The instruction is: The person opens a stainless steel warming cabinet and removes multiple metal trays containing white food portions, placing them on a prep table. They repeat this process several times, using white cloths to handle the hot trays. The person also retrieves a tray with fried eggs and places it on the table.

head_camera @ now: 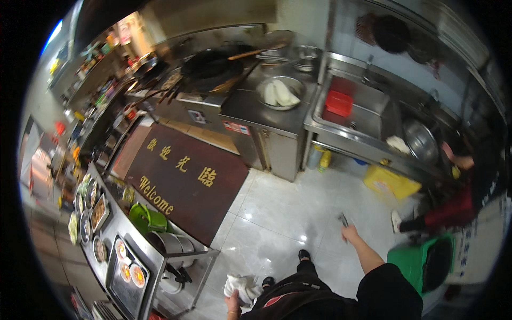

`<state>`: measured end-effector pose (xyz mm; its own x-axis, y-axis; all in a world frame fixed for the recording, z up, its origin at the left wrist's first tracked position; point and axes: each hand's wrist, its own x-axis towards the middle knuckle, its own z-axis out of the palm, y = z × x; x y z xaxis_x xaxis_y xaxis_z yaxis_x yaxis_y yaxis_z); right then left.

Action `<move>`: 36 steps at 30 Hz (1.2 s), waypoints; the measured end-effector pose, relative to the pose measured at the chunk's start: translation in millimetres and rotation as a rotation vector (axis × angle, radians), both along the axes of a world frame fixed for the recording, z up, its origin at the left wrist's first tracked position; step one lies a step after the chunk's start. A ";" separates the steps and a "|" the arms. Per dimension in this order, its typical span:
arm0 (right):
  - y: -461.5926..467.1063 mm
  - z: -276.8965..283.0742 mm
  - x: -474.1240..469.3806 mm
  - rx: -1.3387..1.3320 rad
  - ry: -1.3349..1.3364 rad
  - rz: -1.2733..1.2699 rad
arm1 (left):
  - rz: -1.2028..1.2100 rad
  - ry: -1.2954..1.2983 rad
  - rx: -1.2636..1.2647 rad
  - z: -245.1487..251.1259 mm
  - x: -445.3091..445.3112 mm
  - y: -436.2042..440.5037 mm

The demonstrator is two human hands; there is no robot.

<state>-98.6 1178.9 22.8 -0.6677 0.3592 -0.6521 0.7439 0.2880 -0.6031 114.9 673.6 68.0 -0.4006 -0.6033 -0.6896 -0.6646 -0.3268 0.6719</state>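
My left hand [233, 303] is closed on a bunched white cloth [242, 289], low in the picture beside the steel table's end. On the right, my right hand [349, 234] grips a small metal tool [343, 219], too blurred to name, held out over the tiled floor. Left of my left hand, a metal tray [127, 290] with several small dishes of orange and white food lies on the steel table [158, 264]. Farther ahead, a metal bowl [265, 91] of peeled pale vegetables [281, 93] rests on a steel counter.
A dark welcome mat [188, 176] lies ahead to the left. A green bucket [148, 219] is on the table's lower shelf. The sink [360, 108] holds a red basket [339, 103]. At right, a person [452, 208] stands at the counter near a green bin [408, 260].
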 end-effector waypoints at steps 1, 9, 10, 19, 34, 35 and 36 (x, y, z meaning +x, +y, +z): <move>13.1 -5.8 61.4 0.018 -0.162 -0.066 | -0.092 0.097 0.026 -1.2 -7.0 -9.2; -38.7 50.3 491.9 0.193 -0.385 -1.250 | -0.674 0.142 0.219 -54.3 -109.4 -81.2; -58.9 65.4 517.8 0.277 -0.383 -1.311 | -0.713 0.110 0.175 -60.6 -120.1 -67.6; -151.1 194.5 587.6 0.363 -0.058 -1.401 | -1.151 0.161 0.241 -47.5 -149.0 102.8; -43.0 571.7 911.2 1.655 0.436 -1.428 | -1.362 0.207 0.460 -54.5 42.2 225.4; -28.7 587.5 937.9 1.613 0.402 -1.498 | -1.364 0.184 0.457 -50.1 58.3 230.0; -17.5 599.0 963.8 1.562 0.375 -1.495 | -1.411 0.190 0.390 -43.8 74.1 234.5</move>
<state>865.3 1161.4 621.9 0.5324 0.5446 0.6480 0.7570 0.0364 -0.6524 189.1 908.1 24.1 -0.5867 0.5608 -0.5843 -0.4934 0.3246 0.8070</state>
